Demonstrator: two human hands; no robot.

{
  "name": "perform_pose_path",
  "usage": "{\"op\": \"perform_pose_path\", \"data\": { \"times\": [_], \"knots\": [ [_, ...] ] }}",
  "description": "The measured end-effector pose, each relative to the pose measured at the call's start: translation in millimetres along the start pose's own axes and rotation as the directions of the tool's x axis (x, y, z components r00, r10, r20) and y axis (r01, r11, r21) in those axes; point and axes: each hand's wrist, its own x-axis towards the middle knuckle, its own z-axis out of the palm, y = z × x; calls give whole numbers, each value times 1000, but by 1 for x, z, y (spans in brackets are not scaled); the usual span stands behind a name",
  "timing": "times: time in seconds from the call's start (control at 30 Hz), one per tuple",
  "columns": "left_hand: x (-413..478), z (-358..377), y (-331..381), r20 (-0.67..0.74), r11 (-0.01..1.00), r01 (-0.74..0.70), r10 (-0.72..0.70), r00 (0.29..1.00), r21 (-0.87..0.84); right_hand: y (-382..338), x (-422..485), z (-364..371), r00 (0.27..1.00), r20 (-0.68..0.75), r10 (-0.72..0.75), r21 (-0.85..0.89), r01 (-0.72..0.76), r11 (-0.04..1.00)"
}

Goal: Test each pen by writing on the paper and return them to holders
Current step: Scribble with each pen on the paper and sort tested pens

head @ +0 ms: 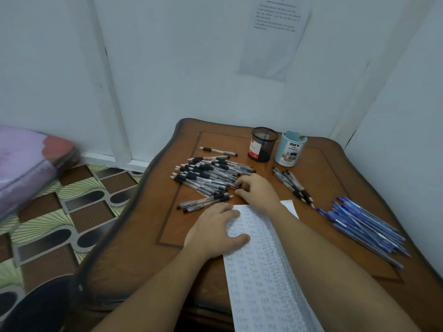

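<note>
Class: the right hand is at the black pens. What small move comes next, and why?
Probably pinch one out of the pile of black pens and lift it: the right hand touches that pile, while the left hand presses the paper flat.

Narrow lane to mesh holder (263, 144) between black pen pile (206, 176), small cluster (292, 185); blue pens (364, 226) crowd right

A glossy wooden table (335, 164) is seen; matt paper (263, 279), clear plastic pens (208, 178) and a black wire-mesh holder (263, 144) are shown.
</note>
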Motion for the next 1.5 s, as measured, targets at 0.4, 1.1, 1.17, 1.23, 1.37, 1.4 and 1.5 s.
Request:
{"op": "perform_pose_path", "data": {
  "times": [0.4,1.1,1.17,1.23,1.37,1.4,1.5],
  "knots": [
    [-1,-5,4,46,1000,18,-19,999,19,1,-17,-37,921,-20,389,677,-274,683],
    [-3,-5,8,53,998,30,-33,998,47,27,-107,-72,858,28,513,971,-145,191],
    [-4,-6,9,51,998,33,-35,998,45,27,-110,-72,890,29,454,976,-124,180],
    [-4,-6,9,51,998,38,-40,998,48,31,-112,-71,904,39,425,977,-124,173],
    [-4,-7,10,54,998,40,-42,998,46,37,-116,-70,891,150,428,988,-151,-33],
    [-5,-7,10,52,998,40,-42,998,41,40,-118,-70,888,184,422,983,-159,-94],
    [-5,-7,11,46,999,41,-42,998,33,49,-124,-66,876,229,424,971,-236,-38]
  ]
}}
